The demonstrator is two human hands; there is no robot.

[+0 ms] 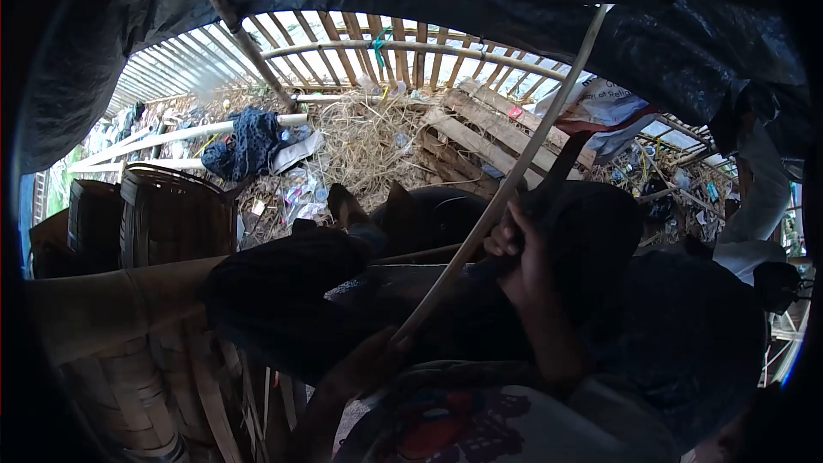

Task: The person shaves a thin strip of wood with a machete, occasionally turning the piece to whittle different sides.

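Left grip (374,362) on pale strip (467,250), crossing before pallet (487,142); straw (364,146) beside.

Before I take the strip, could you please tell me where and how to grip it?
The strip is probably best gripped around its upper half, from the far side: it is long and thin, slants up, and that stretch is free of hands. The left hand holds it low; the right hand sits below its middle.
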